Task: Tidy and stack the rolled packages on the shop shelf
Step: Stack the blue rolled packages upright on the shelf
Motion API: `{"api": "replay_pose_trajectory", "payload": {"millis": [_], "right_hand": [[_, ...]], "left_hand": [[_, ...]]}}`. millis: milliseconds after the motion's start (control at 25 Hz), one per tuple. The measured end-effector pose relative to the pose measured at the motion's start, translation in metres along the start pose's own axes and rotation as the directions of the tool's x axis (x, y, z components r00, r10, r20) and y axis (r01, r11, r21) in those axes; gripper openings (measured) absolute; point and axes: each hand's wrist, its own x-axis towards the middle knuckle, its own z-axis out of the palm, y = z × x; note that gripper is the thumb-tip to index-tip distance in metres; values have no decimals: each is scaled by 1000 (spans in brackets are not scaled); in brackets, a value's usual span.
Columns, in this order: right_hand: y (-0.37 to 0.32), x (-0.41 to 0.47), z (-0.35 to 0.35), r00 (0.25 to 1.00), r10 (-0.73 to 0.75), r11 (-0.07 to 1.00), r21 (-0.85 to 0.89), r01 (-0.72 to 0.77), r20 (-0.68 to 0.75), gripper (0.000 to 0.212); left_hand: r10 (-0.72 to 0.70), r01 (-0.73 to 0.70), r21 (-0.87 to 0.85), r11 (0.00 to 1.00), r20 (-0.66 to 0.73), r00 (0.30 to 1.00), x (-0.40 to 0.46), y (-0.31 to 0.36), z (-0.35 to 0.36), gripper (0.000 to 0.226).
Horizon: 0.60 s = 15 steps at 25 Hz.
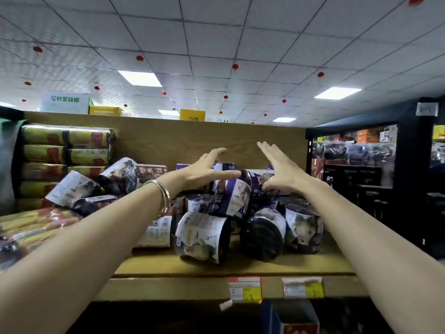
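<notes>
Several dark rolled packages with purple and white labels lie in a loose heap on the wooden shelf (240, 263). One roll (202, 237) lies on its side at the front, a black-ended roll (263, 233) sits to its right, and another roll (304, 227) stands further right. My left hand (204, 168) hovers over the back of the heap, fingers spread, holding nothing. My right hand (280, 168) is stretched flat, its palm edge resting against the topmost roll (255, 179). A bangle circles my left wrist.
Long yellow-green rolled packs (65, 153) are stacked at the left against the wooden back panel (192, 138). More long packs (36, 220) lie at the shelf's left front. Price tags (244, 289) hang on the shelf edge. A dark display cabinet (361, 165) stands to the right.
</notes>
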Motion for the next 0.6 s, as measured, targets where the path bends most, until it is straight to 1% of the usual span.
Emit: {"api": "replay_pose_trajectory", "payload": {"millis": [80,120,200,240,320,480,560,600], "right_hand": [[1,3,4,993,-60,998,6,59,105,109],[0,4,8,985,-67,998,6,67,156,107],[-3,7,16,974,-94,996,16,93,205,101],[-3,10,18,973,-103,995,6,104,206,98],[-5,13,18,975,-106,993,-32,114,195,94],[-6,14,15,980,-101,993,-38,109,171,89],[-6,11,10,993,-71,993,-86,80,98,83],[-5,9,6,998,-37,995,-95,43,56,82]], "left_hand": [[-74,76,-12,997,143,987,11,5,6,93],[-105,103,22,994,191,976,14,6,9,84],[-132,128,34,991,233,963,21,7,14,65],[-139,138,22,990,246,959,24,7,15,61],[-138,140,11,990,253,958,27,7,14,64],[-123,119,33,992,241,963,33,8,12,69],[-94,98,-3,995,242,966,36,8,9,75],[-77,82,-10,997,237,969,37,9,6,77]]}}
